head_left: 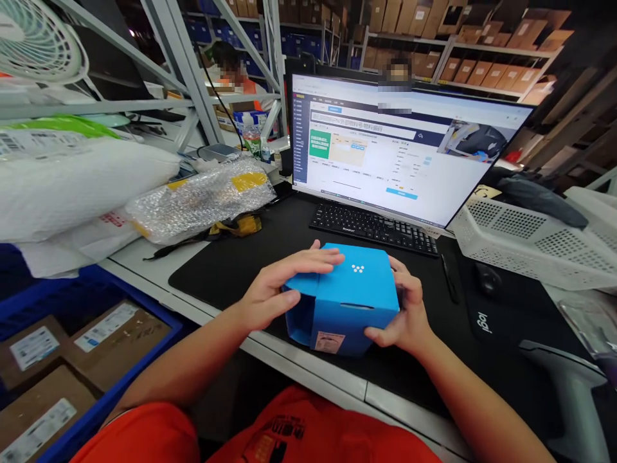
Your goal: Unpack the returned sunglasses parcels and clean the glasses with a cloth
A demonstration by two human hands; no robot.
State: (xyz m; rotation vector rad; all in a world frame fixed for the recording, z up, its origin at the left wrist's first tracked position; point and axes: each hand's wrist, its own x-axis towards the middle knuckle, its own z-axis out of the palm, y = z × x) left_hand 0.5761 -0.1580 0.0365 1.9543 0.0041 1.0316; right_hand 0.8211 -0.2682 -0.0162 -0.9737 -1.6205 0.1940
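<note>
A blue cardboard box (pixel 354 283) with white dots on top and a small label on its front stands near the table's front edge. Its left end gapes, showing a dark inside, with an end flap sticking out. My right hand (pixel 407 305) grips the box's right end, thumb on the near lower corner and fingers round the far side. On the upper left of the box lies my left hand (pixel 284 280), fingers stretched over the flap and top, thumb apart from them beside the opening.
Behind the box are a keyboard (pixel 373 228) and a monitor (pixel 385 148). To the right lie a mouse (pixel 488 278), a scanner (pixel 571 386) and a white basket (pixel 511 241). Bubble-wrapped goods (pixel 207 196) and a blue crate (pixel 149 289) of cartons are left. A person (pixel 241 83) is beyond.
</note>
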